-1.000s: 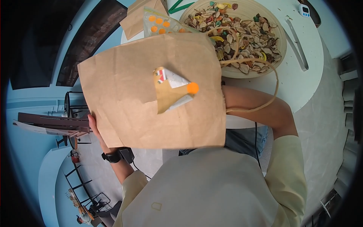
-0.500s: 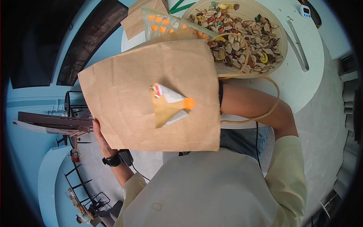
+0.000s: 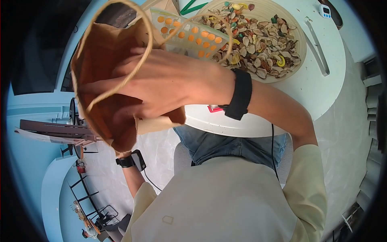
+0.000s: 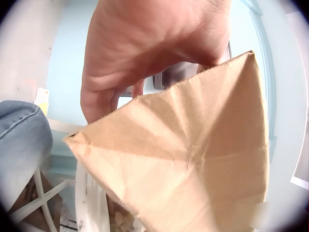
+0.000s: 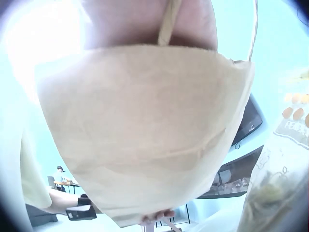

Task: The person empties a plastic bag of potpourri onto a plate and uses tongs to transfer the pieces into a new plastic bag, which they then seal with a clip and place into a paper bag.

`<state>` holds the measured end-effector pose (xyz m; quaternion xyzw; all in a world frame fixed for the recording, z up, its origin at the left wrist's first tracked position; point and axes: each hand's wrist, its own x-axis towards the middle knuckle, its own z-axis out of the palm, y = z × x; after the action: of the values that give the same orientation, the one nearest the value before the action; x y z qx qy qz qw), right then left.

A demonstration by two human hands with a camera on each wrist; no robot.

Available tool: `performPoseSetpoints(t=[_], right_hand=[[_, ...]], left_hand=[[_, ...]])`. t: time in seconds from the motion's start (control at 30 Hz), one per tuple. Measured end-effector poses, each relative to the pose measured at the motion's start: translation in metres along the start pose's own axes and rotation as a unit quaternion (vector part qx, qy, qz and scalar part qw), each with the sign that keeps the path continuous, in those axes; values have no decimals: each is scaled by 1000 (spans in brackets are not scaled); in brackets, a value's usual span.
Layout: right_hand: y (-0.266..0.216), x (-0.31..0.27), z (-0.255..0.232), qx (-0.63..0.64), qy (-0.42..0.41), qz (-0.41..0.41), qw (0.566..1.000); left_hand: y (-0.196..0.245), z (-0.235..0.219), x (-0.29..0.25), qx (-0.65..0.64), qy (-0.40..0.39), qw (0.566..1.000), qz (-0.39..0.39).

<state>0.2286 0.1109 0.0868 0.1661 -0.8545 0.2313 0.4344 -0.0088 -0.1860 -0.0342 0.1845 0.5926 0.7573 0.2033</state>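
A brown paper bag (image 3: pixel 98 48) with twisted paper handles is tilted with its mouth facing me. My right hand (image 3: pixel 161 82) reaches through the mouth, fingers spread against the inside; one handle loops across its fingers. At the bag's base is my left hand (image 4: pixel 154 43), its fingers and thumb bent round the bottom edge. Only its strapped wrist shows in the head view, since the bag covers the rest. Beyond the right forearm, a clear zip bag (image 3: pixel 189 34) with orange dots leans beside a round tray (image 3: pixel 278 16) of dried petals and slices.
A pair of metal tongs (image 3: pixel 318 50) lies on the white table (image 3: pixel 334 76) right of the tray, with a small timer (image 3: pixel 324 11) behind. Green strips (image 3: pixel 193 8) lie at the back. A small red-edged item (image 3: pixel 213 109) is near the front edge.
The paper bag has turned from showing its flat side with a cone-shaped sticker to showing its open mouth. My right hand, hidden earlier, now shows in the mouth; my left hand has gone behind the bag.
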Motion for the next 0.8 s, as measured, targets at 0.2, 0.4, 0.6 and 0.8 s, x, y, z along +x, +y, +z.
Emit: performPoseSetpoints(t=[0.2, 0.4, 0.6, 0.8], right_hand=[[-6, 12, -24, 185, -152, 147, 960], [5, -2, 0, 21, -65, 53, 996], [5, -6, -4, -8, -119, 88, 989], [0, -1, -8, -6, -167, 113, 979]], left_hand=[[-30, -28, 29, -248, -26, 960, -125], [-28, -9, 35, -147, -48, 979, -134], [0, 35, 33, 133, -54, 982, -125], [93, 101, 12, 426, -13, 875, 230]])
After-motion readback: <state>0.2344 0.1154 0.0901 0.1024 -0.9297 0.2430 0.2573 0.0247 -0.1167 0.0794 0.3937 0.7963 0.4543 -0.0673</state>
